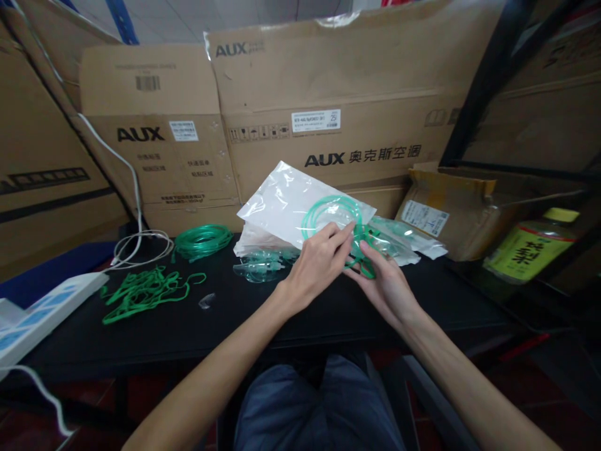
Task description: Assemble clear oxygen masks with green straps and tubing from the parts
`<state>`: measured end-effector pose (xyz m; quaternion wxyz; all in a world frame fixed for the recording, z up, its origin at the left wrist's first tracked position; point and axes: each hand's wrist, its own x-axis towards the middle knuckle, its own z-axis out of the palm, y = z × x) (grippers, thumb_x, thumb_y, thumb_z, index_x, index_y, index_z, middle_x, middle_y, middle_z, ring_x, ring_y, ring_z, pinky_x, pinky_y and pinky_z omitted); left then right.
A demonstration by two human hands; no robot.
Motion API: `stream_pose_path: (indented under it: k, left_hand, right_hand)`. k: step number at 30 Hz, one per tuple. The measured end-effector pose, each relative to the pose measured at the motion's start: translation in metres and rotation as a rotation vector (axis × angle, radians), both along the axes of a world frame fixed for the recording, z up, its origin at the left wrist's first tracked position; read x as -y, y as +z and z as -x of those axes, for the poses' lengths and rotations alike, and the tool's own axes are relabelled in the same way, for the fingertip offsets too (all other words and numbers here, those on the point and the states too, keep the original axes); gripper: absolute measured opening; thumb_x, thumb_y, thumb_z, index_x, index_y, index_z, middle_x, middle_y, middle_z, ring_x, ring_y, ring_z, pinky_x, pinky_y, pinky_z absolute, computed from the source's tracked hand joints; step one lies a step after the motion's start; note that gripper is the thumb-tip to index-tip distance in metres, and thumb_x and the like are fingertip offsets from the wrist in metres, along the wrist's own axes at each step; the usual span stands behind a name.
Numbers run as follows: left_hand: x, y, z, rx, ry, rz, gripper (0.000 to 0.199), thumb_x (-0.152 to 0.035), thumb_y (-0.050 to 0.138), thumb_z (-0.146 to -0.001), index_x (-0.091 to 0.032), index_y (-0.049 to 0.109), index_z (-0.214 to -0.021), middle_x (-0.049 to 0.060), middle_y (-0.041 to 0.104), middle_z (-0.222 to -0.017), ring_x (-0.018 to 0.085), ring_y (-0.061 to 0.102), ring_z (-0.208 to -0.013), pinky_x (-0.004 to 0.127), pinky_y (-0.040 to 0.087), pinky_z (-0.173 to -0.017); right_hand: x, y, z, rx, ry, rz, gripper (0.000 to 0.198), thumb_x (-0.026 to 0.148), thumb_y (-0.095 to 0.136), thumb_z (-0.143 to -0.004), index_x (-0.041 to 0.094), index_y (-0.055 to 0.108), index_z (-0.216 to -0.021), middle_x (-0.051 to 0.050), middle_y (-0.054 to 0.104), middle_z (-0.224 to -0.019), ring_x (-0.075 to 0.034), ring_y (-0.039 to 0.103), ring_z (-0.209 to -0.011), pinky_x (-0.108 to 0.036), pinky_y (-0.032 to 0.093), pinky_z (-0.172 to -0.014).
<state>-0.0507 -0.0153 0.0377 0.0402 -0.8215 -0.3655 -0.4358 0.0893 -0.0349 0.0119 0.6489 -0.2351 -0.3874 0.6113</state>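
Observation:
In front of me, both hands are closed on a translucent green oxygen mask set, whose coiled tubing (313,210) loops up behind my fingers. My left hand (319,257) pinches at the lower part of the coil from above. My right hand (387,282) supports the set from below, its thumb over a dark green strap (369,237). My fingers hide much of the mask part. Right behind the coil, a white-backed clear pouch (277,200) leans over a pile of packaging. A clear green mask (265,266) lies left of my hands.
To the left are a tangle of green elastic straps (145,291), a coil of green tubing (203,242), a clear scrap (206,301) and a white power strip (51,313). Bagged masks (404,241), an open carton (451,207) and a bottle (530,247) stand right. Large cartons (347,81) wall the back.

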Motion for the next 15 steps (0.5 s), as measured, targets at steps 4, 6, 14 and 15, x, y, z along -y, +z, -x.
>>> stream_pose_path:
  k: [4,6,14,15]
  left_hand:
    - [0.005,-0.002,-0.002,-0.017,-0.084,-0.034,0.038,-0.021,0.046,-0.107,-0.012,0.061,-0.142,0.007,0.066,-0.099,0.017,0.067,-0.093,0.030,0.055,-0.088]
    - [0.005,0.000,-0.002,-0.020,-0.085,-0.018,0.040,-0.021,0.047,-0.107,-0.009,0.060,-0.143,0.007,0.067,-0.098,0.018,0.066,-0.092,0.031,0.055,-0.088]
    - [0.008,0.009,0.000,-0.129,-0.210,-0.017,0.040,-0.018,0.045,-0.106,-0.011,0.061,-0.141,0.009,0.069,-0.099,0.019,0.067,-0.092,0.034,0.058,-0.088]
    - [0.011,0.010,-0.003,-0.155,-0.232,-0.021,0.040,-0.017,0.045,-0.106,-0.011,0.062,-0.141,0.010,0.069,-0.101,0.020,0.068,-0.095,0.035,0.058,-0.089]
  right_hand:
    - [-0.004,0.001,-0.001,0.051,0.003,0.005,0.023,0.033,0.083,-0.082,0.027,0.077,-0.104,0.002,0.082,-0.110,-0.021,0.075,-0.105,-0.040,0.062,-0.094]
    - [-0.005,0.003,-0.002,0.077,0.033,0.009,0.022,0.032,0.084,-0.081,0.026,0.077,-0.101,0.001,0.082,-0.109,-0.023,0.075,-0.107,-0.039,0.063,-0.093]
    - [-0.014,0.006,-0.011,0.160,0.092,0.036,0.028,0.029,0.092,-0.069,0.023,0.077,-0.092,-0.004,0.082,-0.102,-0.029,0.075,-0.112,-0.041,0.066,-0.089]
    - [-0.015,0.004,-0.009,0.155,0.081,0.035,0.028,0.030,0.092,-0.068,0.024,0.077,-0.091,-0.004,0.082,-0.103,-0.030,0.073,-0.115,-0.042,0.065,-0.092]
